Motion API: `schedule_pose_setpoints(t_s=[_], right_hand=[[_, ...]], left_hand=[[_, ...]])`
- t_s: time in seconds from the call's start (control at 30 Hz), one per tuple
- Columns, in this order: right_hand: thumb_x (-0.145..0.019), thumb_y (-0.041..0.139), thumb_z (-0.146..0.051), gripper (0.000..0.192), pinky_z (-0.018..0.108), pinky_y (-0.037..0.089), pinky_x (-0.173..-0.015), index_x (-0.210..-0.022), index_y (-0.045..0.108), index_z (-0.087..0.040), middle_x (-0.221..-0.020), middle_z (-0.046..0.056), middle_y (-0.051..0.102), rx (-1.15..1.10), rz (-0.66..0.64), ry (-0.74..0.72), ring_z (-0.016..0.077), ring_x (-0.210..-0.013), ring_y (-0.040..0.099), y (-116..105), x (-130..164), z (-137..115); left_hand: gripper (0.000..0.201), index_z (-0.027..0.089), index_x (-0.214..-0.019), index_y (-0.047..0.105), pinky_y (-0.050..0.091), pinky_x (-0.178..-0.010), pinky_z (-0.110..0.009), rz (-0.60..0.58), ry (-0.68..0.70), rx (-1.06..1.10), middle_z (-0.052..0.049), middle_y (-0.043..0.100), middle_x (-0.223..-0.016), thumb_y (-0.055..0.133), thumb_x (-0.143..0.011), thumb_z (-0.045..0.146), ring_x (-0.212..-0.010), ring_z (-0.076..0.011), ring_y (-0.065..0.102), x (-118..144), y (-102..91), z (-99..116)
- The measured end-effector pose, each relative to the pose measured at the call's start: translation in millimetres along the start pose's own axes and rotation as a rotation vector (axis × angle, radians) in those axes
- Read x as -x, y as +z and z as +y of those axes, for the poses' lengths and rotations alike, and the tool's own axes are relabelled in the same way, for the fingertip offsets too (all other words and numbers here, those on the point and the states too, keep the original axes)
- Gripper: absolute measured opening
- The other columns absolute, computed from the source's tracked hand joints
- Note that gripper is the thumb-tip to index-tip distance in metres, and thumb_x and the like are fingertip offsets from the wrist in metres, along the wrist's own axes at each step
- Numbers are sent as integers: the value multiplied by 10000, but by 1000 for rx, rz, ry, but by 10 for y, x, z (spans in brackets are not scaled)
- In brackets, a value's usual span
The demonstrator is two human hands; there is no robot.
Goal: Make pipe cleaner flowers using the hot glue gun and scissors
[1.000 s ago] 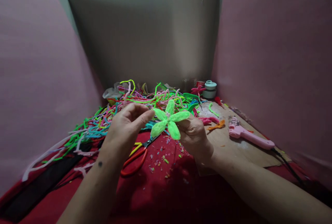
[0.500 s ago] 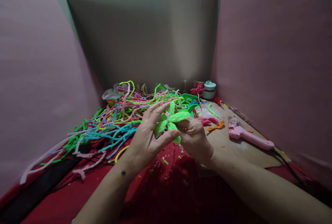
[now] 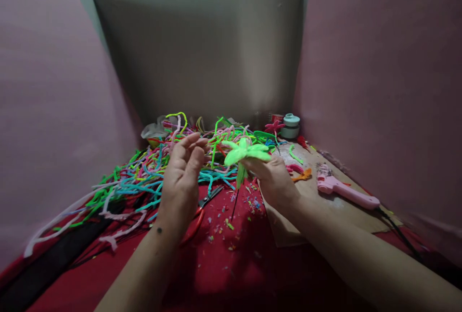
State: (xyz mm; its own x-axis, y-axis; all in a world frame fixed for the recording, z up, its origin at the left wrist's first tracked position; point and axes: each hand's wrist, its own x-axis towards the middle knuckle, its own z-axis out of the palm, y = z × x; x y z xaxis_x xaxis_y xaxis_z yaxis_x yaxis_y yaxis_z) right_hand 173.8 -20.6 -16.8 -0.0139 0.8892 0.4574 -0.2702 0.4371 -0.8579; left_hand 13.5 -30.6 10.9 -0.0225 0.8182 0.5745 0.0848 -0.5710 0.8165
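Observation:
A bright green pipe-cleaner flower (image 3: 245, 152) with several fuzzy petals is held up over the red cloth, its thin dark stem pointing down. My right hand (image 3: 276, 177) is closed on it from the right, just under the petals. My left hand (image 3: 184, 170) is apart from the flower, to its left, with the fingers loosely curled, spread and nothing seen in them. Scissors with red handles (image 3: 197, 223) lie on the cloth beside my left wrist, partly hidden by it.
A tangled heap of colourful pipe cleaners (image 3: 144, 177) fills the back left. On the brown board (image 3: 342, 218) at right lies a pink hot glue gun (image 3: 348, 190) with a black cord. A red flower (image 3: 275, 127) and a pale blue container (image 3: 290, 126) stand behind. Fuzzy scraps (image 3: 231, 225) litter the cloth.
My left hand has let go of the flower and moved left. The flower has turned from facing me to facing upward, so its stem shows. The scissors have come into view.

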Motion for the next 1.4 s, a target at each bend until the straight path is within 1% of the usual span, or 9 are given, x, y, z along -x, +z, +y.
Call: schedule_pose_setpoints(t_s=[0.07,0.2,0.37,0.53,0.67,0.8,0.93,1.1,1.4], right_hand=[[-710,676,-311,128,251,275,-445,-672,678,-189,-526,-29,508,-166,10,111,85,-462,340,-21,-61,26],[-663,710,-328,187,238,281,-455,-774,702,-178,-604,-8,572,-293,53,164,93,-499,387,-45,-118,109],[-647,727,-384,221,246,260,-455,-640,647,-178,-477,-43,453,-199,103,145,86,-454,285,-42,-86,176],[-660,714,-393,229,252,278,-481,-685,649,-174,-568,-27,535,-205,128,112,97,-495,352,-13,-64,187],[-652,712,-394,242,252,338,-513,-714,662,-165,-664,-2,600,-179,150,105,114,-573,425,8,-58,166],[-656,713,-393,238,240,341,-495,-664,670,-159,-572,-19,542,-139,156,96,97,-534,388,15,-52,154],[-635,740,-361,207,229,364,-485,-714,697,-174,-605,-15,569,-186,130,87,95,-535,412,24,-63,147],[-668,714,-354,191,236,389,-513,-742,706,-178,-597,-18,558,-267,-12,129,104,-558,462,10,-92,148],[-734,667,-331,164,239,310,-541,-800,715,-189,-591,-35,544,-308,-239,129,86,-555,418,-57,-127,105]], left_hand=[[375,186,-1083,536,449,-825,-291,-7,-162,-2,-68,619,-1032,556,-809,441,-937,-174,587,-31,0,-14],[343,147,-948,570,458,-739,-298,-274,-327,-100,-48,642,-865,622,-755,425,-812,-178,602,-12,158,-23],[273,176,-971,548,420,-702,-312,-296,-59,-514,-65,645,-864,601,-784,367,-805,-214,606,72,399,-88],[257,153,-1007,540,380,-621,-311,-301,134,-1086,-138,632,-917,343,-913,287,-771,-251,623,138,498,-196],[249,157,-933,559,363,-614,-290,-294,209,-1211,-130,627,-862,316,-906,204,-745,-230,619,151,509,-257],[209,189,-826,561,312,-552,-266,-264,40,-918,-47,591,-685,362,-885,215,-583,-173,540,106,497,-217],[194,192,-650,505,297,-511,-235,-232,-169,-363,35,460,-529,462,-834,237,-473,-105,391,61,483,-161],[300,178,-623,427,155,-378,-180,-321,-503,265,91,321,-462,557,-808,375,-356,-32,193,53,420,-140],[165,138,-759,551,172,-339,-127,-460,-604,701,97,291,-495,594,-809,289,-357,0,113,40,274,-167]])
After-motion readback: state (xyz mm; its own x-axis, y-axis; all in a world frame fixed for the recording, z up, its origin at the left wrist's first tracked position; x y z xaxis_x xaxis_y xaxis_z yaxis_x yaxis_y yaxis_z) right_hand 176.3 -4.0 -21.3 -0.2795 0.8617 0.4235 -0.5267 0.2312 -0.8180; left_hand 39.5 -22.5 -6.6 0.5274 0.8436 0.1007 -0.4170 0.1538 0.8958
